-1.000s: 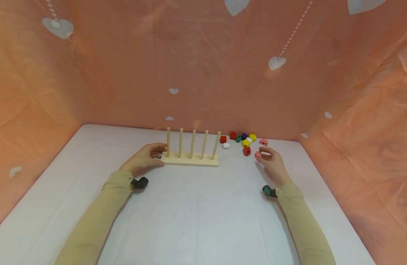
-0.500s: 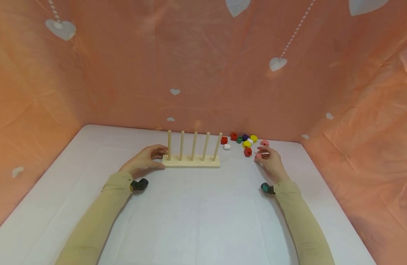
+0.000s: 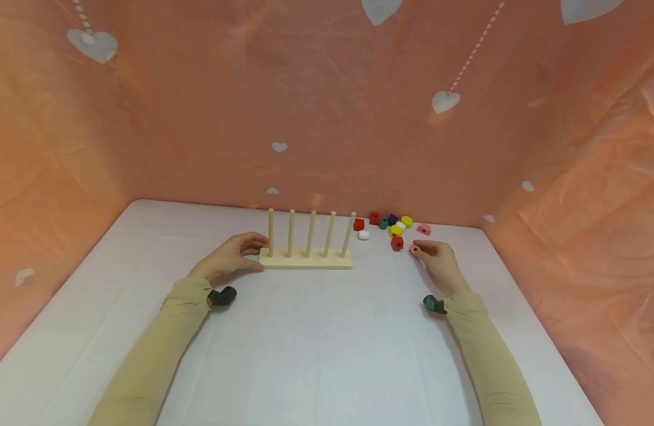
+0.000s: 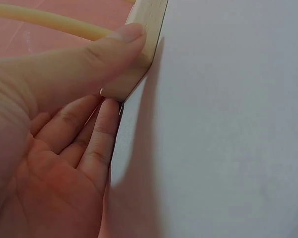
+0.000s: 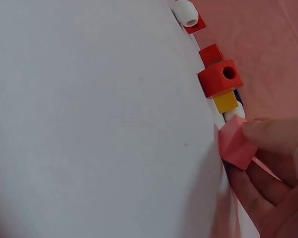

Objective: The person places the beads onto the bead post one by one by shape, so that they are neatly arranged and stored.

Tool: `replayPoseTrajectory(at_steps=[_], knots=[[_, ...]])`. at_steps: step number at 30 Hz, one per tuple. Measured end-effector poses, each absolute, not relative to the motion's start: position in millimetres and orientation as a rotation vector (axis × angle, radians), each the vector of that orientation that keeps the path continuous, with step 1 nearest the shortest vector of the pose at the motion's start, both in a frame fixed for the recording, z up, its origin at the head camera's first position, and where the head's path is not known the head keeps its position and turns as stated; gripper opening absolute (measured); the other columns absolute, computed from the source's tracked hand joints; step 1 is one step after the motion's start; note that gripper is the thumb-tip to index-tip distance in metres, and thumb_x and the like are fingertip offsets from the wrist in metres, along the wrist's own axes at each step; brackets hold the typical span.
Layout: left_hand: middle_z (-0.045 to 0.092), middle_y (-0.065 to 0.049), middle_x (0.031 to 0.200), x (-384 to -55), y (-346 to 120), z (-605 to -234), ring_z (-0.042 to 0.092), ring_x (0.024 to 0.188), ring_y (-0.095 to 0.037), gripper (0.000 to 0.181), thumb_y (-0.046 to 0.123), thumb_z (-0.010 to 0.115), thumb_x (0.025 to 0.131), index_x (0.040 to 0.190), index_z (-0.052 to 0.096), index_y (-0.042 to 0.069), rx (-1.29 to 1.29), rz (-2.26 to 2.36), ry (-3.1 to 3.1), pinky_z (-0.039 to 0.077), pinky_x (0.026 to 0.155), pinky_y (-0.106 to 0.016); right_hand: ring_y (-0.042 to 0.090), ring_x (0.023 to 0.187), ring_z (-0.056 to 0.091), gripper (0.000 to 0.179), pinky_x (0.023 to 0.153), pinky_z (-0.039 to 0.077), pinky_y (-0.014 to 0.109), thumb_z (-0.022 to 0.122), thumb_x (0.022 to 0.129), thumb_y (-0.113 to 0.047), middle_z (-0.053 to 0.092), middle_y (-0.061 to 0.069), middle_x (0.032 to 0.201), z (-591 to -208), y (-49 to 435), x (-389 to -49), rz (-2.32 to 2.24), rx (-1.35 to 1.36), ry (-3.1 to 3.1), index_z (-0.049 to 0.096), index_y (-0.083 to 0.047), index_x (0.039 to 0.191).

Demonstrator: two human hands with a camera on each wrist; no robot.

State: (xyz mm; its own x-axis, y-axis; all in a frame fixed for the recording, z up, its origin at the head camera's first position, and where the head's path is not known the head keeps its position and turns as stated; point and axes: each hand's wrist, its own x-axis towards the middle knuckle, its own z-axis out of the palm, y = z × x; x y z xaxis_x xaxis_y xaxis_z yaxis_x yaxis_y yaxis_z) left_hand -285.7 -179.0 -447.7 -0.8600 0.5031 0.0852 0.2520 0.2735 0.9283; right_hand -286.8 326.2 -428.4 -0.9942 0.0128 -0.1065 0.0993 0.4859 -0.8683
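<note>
On the table (image 3: 316, 343), the left hand (image 3: 226, 257) holds a peg rack (image 3: 306, 260), the right hand (image 3: 440, 263) a pink bead (image 5: 234, 145).

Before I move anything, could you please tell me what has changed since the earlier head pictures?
The left end of the wooden rack has shifted slightly nearer in the head view, with the left hand that holds it. The pink bead in the right hand seems to have turned: its hole now shows. Nothing was let go or newly grasped; the loose beads stayed put and the pegs are still bare.
</note>
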Motion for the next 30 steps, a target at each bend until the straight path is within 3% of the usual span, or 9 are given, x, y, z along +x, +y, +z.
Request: replayPoseTrajectory(at_steps=[8, 15, 22, 30], knots=[[0.050, -0.022, 0.132, -284.2, -178.9, -447.9, 0.045, 0.124, -0.037, 0.062, -0.003, 0.079, 0.075, 0.128, 0.048, -0.004, 0.640, 1.665, 2.277, 0.034, 0.106, -0.046, 0.026, 0.114, 0.048, 0.044, 0.094, 0.045, 0.024, 0.064, 0.093, -0.017, 0.053, 0.011, 0.129, -430.8, 324.2, -288.3, -1.504, 0.029, 2.684, 0.054, -0.007, 0.134], [0.049, -0.022, 0.132, -283.5, -178.8, -448.1, 0.044, 0.125, -0.037, 0.061, -0.003, 0.078, 0.075, 0.129, 0.048, -0.004, 0.647, 1.655, 2.287, 0.034, 0.106, -0.046, 0.027, 0.114, 0.049, 0.041, 0.097, 0.044, 0.028, 0.064, 0.092, -0.009, 0.053, 0.012, 0.129, -433.3, 324.1, -288.6, -1.510, 0.015, 2.726, 0.055, -0.006, 0.132], [0.050, -0.020, 0.132, -280.5, -177.6, -445.1, 0.044, 0.125, -0.036, 0.061, -0.001, 0.077, 0.077, 0.130, 0.048, -0.002, 0.627, 1.633, 2.323, 0.033, 0.106, -0.046, 0.025, 0.114, 0.048, 0.041, 0.091, 0.047, 0.026, 0.063, 0.094, -0.016, 0.054, 0.008, 0.127, -429.5, 324.4, -283.7, -1.533, 0.048, 2.698, 0.055, -0.009, 0.133], [0.049, -0.021, 0.133, -280.6, -177.8, -444.7, 0.043, 0.126, -0.036, 0.061, -0.004, 0.076, 0.077, 0.130, 0.046, -0.003, 0.644, 1.661, 2.277, 0.031, 0.107, -0.046, 0.023, 0.111, 0.056, 0.046, 0.087, 0.047, 0.018, 0.065, 0.092, -0.019, 0.057, 0.014, 0.127, -391.5, 311.7, -275.7, -1.691, -0.072, 2.798, 0.054, -0.003, 0.134]])
